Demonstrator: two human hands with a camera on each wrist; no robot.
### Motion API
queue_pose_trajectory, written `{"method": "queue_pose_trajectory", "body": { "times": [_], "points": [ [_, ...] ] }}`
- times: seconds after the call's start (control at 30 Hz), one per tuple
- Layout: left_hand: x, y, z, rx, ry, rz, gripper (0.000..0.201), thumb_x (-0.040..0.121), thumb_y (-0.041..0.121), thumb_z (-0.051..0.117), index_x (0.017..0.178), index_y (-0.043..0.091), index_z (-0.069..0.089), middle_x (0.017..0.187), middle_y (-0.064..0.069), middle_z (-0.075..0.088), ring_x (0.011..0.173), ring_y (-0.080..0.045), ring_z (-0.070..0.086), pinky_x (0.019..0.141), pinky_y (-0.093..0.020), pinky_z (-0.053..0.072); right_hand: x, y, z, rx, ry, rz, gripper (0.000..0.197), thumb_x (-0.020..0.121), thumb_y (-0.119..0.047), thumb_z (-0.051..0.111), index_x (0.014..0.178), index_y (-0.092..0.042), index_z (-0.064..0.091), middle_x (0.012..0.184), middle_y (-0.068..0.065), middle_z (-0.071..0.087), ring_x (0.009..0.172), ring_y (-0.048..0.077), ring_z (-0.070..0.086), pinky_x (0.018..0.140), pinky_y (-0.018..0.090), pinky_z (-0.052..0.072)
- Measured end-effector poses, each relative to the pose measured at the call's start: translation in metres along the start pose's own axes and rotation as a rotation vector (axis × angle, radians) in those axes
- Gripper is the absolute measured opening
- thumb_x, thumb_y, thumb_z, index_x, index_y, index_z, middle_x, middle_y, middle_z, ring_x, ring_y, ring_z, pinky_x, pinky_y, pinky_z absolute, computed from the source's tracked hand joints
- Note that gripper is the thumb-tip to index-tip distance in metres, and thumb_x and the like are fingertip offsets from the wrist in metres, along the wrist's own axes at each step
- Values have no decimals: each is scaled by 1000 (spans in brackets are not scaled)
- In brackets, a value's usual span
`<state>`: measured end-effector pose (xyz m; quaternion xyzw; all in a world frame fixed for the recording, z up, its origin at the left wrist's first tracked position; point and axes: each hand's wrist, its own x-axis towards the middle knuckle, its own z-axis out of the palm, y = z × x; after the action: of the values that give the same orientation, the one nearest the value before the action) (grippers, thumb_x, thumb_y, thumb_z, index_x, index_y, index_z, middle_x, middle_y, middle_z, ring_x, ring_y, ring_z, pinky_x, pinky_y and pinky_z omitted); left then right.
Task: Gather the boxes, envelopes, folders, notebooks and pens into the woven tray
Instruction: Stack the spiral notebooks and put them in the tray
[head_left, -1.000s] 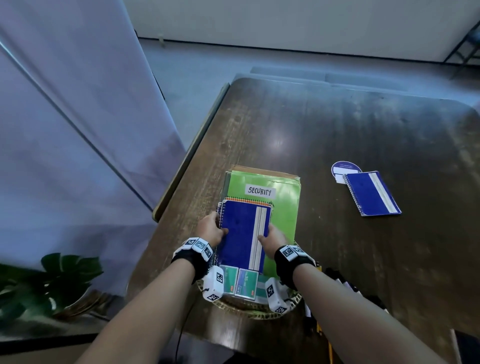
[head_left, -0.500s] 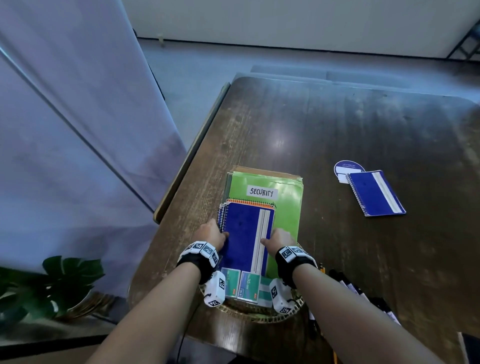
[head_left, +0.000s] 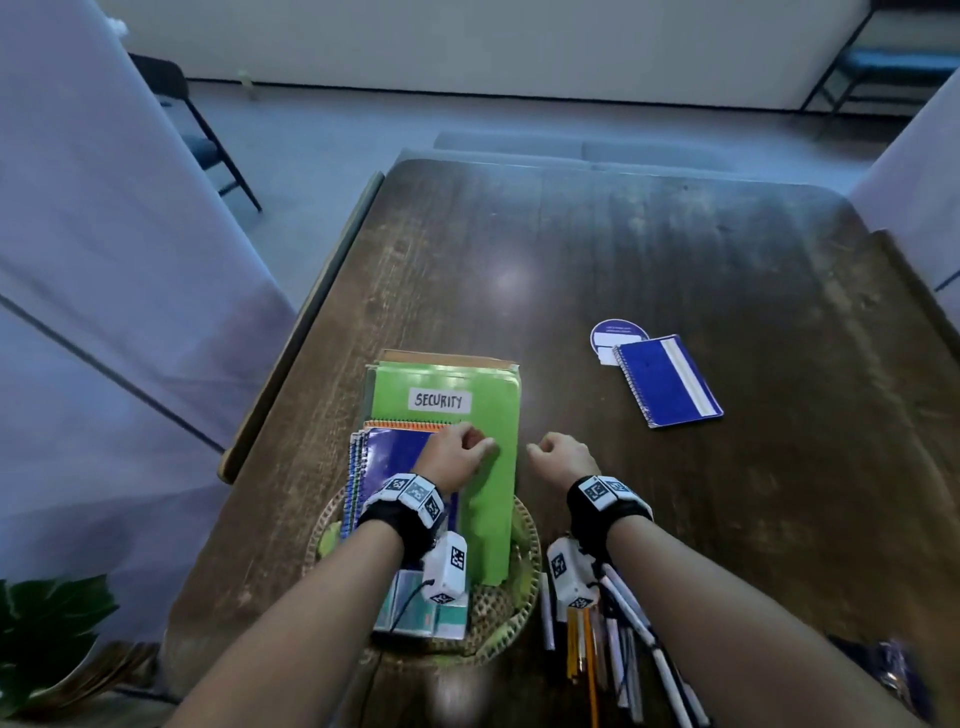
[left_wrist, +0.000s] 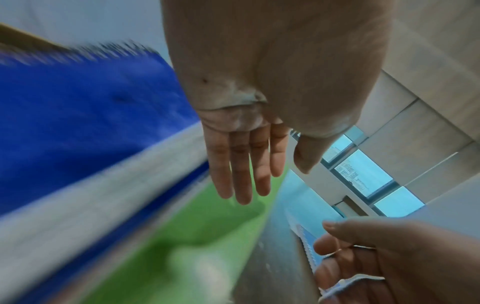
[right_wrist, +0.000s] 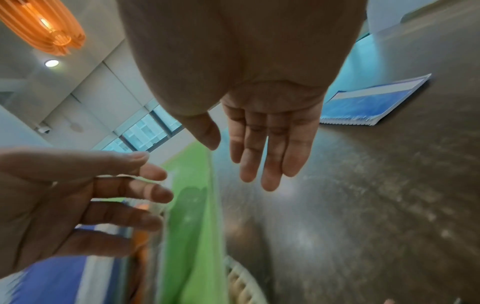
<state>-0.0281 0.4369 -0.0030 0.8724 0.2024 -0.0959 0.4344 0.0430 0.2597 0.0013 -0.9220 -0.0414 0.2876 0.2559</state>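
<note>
The woven tray (head_left: 525, 525) sits at the table's near edge, holding a stack. In it lie a green folder (head_left: 491, 467) labelled SECURITY, a brown envelope under it, a blue spiral notebook (head_left: 395, 460) on top and small teal boxes (head_left: 410, 616). My left hand (head_left: 467, 449) hovers over the notebook's right edge, fingers straight (left_wrist: 241, 174), holding nothing. My right hand (head_left: 558, 457) hangs empty over bare table just right of the folder, fingers relaxed (right_wrist: 265, 156). A second blue notebook (head_left: 670, 382) lies apart at the right. Several pens (head_left: 618, 639) lie right of the tray.
A round blue card (head_left: 613, 335) is tucked under the far notebook's corner. White cloth panels stand left and right of the dark wooden table (head_left: 675, 249). A potted plant (head_left: 47, 629) sits low at the left. A chair (head_left: 208, 140) stands beyond.
Both hands have let go of the blue notebook on the stack and lifted. The left shifted right across it; the right moved off the stack to above the table.
</note>
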Motion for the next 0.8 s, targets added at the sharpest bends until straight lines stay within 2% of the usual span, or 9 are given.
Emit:
{"method": "queue_pose_trajectory", "body": {
  "times": [0.1, 0.2, 0.3, 0.4, 0.53, 0.6, 0.67, 0.73, 0.8],
  "points": [
    [23, 29, 29, -30, -38, 25, 32, 89, 49, 61, 97, 19, 68, 92, -2, 73, 86, -20, 71, 79, -44, 59, 20, 36, -40, 24, 27, 27, 19, 93, -38, 55, 94, -21, 64, 105, 6, 69, 92, 23, 59, 78, 28, 44],
    [44, 63, 59, -64, -72, 57, 28, 91, 45, 63, 102, 20, 71, 97, 3, 74, 93, -17, 69, 86, -33, 55, 43, 75, -81, 25, 45, 48, 19, 94, -36, 55, 97, -20, 64, 110, 5, 69, 99, 21, 62, 83, 30, 47],
    [67, 98, 94, -147, -107, 36, 31, 92, 42, 65, 114, 20, 70, 106, 4, 73, 102, -12, 66, 91, -24, 49, 71, 115, -123, 30, 72, 86, 19, 95, -34, 57, 100, -18, 64, 112, 5, 67, 105, 22, 60, 87, 31, 45],
    [95, 123, 129, -162, -169, 2, 49, 91, 50, 64, 131, 20, 61, 127, 2, 66, 117, -13, 61, 104, -29, 45, 101, 152, -157, 23, 96, 124, 23, 95, -31, 57, 108, -15, 65, 112, 5, 66, 99, 20, 58, 84, 31, 45],
    [135, 149, 171, -117, -233, -80, 71, 90, 57, 60, 147, 18, 44, 144, -4, 53, 128, -20, 53, 108, -37, 42, 143, 189, -180, -3, 108, 153, 23, 93, -30, 60, 109, -15, 66, 116, 6, 63, 102, 21, 61, 85, 33, 49],
    [155, 158, 190, -116, -237, -125, 76, 89, 58, 61, 149, 15, 40, 148, -7, 49, 131, -23, 51, 109, -40, 42, 162, 203, -186, -23, 98, 159, 28, 91, -29, 62, 115, -14, 65, 124, 8, 60, 107, 23, 61, 90, 35, 50],
    [175, 164, 208, -109, -214, -166, 78, 90, 56, 61, 150, 13, 37, 151, -8, 46, 134, -24, 49, 110, -42, 42, 179, 215, -189, -34, 70, 151, 40, 90, -28, 62, 128, -12, 60, 134, 9, 54, 116, 25, 58, 99, 37, 48],
    [194, 166, 224, -88, -175, -199, 80, 90, 55, 62, 151, 11, 35, 151, -9, 45, 135, -25, 47, 110, -40, 41, 195, 223, -189, -16, 33, 124, 51, 91, -27, 63, 138, -13, 52, 141, 8, 47, 124, 26, 54, 106, 38, 43],
    [209, 168, 237, -115, -124, -222, 74, 89, 52, 64, 146, 11, 42, 144, -7, 51, 129, -24, 52, 102, -35, 44, 210, 228, -186, 16, 15, 101, 52, 90, -28, 64, 139, -18, 48, 139, 9, 47, 122, 27, 54, 105, 40, 44]
  ]
}}
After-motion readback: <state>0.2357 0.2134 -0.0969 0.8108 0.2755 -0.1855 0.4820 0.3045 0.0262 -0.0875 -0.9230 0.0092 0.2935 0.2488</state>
